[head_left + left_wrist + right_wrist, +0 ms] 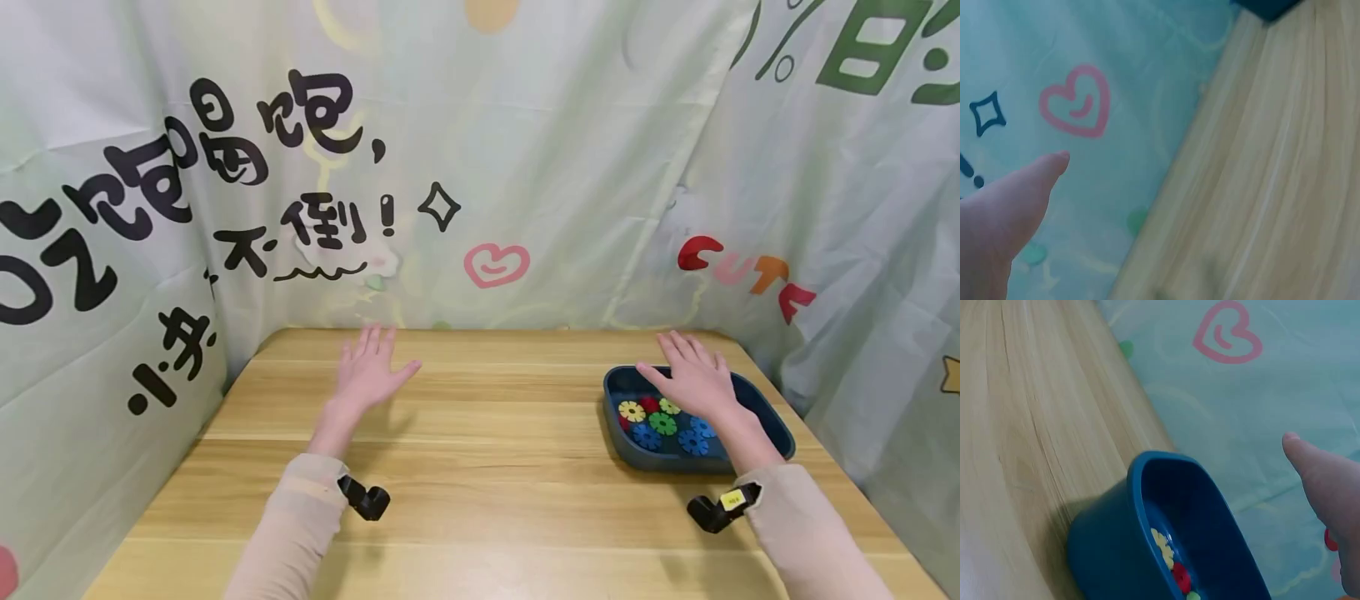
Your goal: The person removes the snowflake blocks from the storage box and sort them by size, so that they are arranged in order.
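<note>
My left hand (pixel 369 373) is held over the left part of the table with its fingers straight and spread, holding nothing. In the left wrist view only its thumb (pixel 1029 187) shows. On the right, my other hand (pixel 693 379) stretches its fingers out above a dark blue plastic bin (pixel 652 458), also holding nothing. Inside the bin lie several notched, flower-shaped plastic discs: blue ones (pixel 693 442), a green one (pixel 663 423), yellow ones (pixel 632 411) and red ones (pixel 648 405). The right hand and forearm hide part of the bin.
The wooden table (pixel 480 467) has rounded far corners. A printed cloth (pixel 570 208) with a pink heart (pixel 497 265) and black lettering hangs right behind it and along both sides. Each wrist wears a small black camera, the left one (pixel 365 500) and the right one (pixel 712 512).
</note>
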`<state>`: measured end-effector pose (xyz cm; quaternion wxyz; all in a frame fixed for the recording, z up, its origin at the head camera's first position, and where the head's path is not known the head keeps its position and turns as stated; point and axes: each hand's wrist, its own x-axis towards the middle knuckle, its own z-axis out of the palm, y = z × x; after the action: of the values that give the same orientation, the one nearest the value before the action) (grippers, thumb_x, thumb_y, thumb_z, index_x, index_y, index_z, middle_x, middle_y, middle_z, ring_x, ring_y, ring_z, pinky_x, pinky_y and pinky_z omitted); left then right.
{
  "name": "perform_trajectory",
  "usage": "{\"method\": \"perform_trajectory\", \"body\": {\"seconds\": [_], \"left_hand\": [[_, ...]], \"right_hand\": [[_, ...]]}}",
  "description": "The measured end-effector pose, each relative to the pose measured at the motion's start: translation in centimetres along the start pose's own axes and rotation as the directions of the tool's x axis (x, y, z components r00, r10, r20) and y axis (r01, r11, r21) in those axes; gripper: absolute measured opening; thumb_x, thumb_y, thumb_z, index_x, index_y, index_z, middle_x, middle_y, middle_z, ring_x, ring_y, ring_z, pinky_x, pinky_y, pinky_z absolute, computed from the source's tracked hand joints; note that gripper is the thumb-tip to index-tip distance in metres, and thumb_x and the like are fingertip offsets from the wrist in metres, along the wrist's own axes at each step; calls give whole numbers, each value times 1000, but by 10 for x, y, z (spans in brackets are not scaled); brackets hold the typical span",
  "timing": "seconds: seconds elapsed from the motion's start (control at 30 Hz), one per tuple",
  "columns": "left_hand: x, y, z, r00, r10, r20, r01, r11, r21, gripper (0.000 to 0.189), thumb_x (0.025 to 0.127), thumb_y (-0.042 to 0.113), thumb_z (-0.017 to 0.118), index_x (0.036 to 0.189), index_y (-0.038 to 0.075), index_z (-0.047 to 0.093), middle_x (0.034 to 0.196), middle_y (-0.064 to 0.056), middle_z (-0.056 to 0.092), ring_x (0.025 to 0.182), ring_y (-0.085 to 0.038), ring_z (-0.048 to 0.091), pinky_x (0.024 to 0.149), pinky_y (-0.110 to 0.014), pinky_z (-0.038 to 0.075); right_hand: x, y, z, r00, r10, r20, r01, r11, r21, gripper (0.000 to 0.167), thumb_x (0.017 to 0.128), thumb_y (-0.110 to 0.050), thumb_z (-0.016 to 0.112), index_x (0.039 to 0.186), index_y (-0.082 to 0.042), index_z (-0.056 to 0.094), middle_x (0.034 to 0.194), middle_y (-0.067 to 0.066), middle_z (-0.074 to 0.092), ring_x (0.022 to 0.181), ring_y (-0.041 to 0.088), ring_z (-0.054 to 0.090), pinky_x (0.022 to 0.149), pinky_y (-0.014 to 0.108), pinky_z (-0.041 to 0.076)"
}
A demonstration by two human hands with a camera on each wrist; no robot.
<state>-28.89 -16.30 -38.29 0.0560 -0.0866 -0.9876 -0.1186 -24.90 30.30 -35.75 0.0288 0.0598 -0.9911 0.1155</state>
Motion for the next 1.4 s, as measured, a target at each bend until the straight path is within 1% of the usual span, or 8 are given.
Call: {"method": "perform_trajectory", "body": {"seconds": [0.3,0.47,0.8,0.9,1.03,1.2,1.33,1.4], "left_hand": [[3,50,26,994,55,-93,-74,974,-216,83,89,55,48,144,-4,24,149,-21,23,137,-34,18,112,-47,7],[-2,85,48,987,43,-157,-112,878,-465,71,89,42,57,139,-4,36,142,-22,36,132,-36,31,109,-45,21],[-9,154,71,996,59,-64,-87,688,-721,68,88,43,60,141,6,37,141,-9,42,129,-29,38,104,-45,33],[-12,172,78,997,81,-17,-65,642,-764,73,87,44,60,143,6,34,142,-10,40,130,-29,37,104,-44,32],[-15,194,91,994,105,24,-44,605,-795,75,86,44,62,143,6,33,142,-13,41,128,-29,39,103,-43,34],[-20,222,108,991,112,79,0,579,-815,75,84,44,64,142,5,35,140,-11,43,127,-26,41,102,-39,36],[-26,244,119,988,102,116,45,531,-846,74,84,41,66,141,4,36,139,-10,45,126,-24,42,101,-39,38],[-28,253,124,988,89,122,58,522,-851,74,84,40,66,141,4,37,139,-10,45,126,-23,43,100,-38,39]], "right_hand": [[-17,29,-6,983,16,-184,-6,998,55,77,92,-55,43,133,10,38,132,36,36,120,53,29,93,70,20],[-32,52,-10,972,72,-223,-40,988,147,72,93,-49,48,131,11,38,126,38,40,112,53,36,89,67,29],[-68,101,-16,976,173,-135,-112,921,374,72,97,-39,44,139,14,20,130,42,32,114,57,33,85,65,31],[-78,114,-12,978,167,-122,-108,915,390,70,97,-35,45,140,14,19,130,42,34,114,47,40,86,35,42],[-89,130,-5,985,172,-31,-145,900,410,75,96,-36,47,140,15,14,133,42,30,115,44,39,60,7,31],[-96,144,4,975,189,116,-221,879,423,79,97,-38,46,140,16,8,136,43,22,118,52,29,61,10,35],[-99,148,10,966,194,171,-251,867,431,80,97,-39,45,139,18,7,137,43,19,118,54,27,63,12,38],[-99,149,12,961,191,199,-263,853,451,81,97,-39,45,139,18,5,138,43,16,119,54,25,74,22,43]]}}
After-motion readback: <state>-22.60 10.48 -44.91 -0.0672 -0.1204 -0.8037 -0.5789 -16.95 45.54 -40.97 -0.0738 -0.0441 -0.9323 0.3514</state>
